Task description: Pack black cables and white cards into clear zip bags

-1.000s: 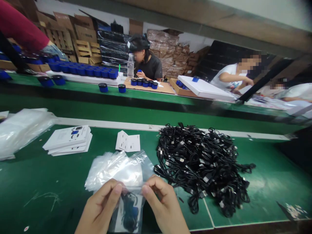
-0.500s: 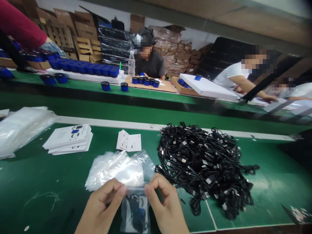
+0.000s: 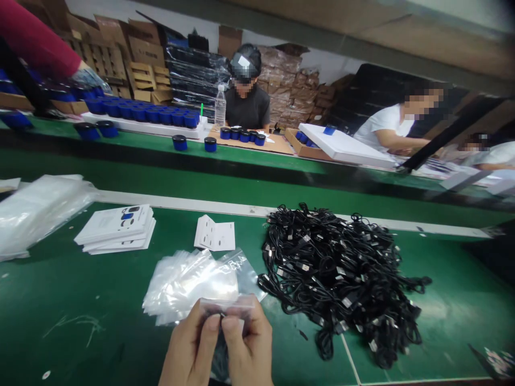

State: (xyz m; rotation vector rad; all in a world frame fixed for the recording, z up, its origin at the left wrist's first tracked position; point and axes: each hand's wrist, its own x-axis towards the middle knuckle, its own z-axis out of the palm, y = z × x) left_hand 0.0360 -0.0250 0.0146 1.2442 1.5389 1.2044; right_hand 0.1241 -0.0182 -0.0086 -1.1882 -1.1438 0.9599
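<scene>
My left hand (image 3: 192,351) and my right hand (image 3: 247,348) are side by side at the bottom middle, thumbs nearly touching. Both pinch the top edge of a small clear zip bag (image 3: 229,306) with a dark cable inside, mostly hidden behind my fingers. Just beyond it lies a heap of empty clear bags (image 3: 189,281). To the right sits a large pile of black cables (image 3: 338,273).
A stack of white leaflets (image 3: 116,229) and a folded leaflet (image 3: 215,236) lie on the green table (image 3: 60,300). Bagged plastic (image 3: 36,209) lies far left. Behind, a conveyor carries blue round speakers (image 3: 179,142); three people sit beyond it, and a red sleeve (image 3: 36,37) reaches in top left.
My hands have moved together along the bag's top edge, from apart to nearly touching. The bag has risen slightly, and the view shifted a little right.
</scene>
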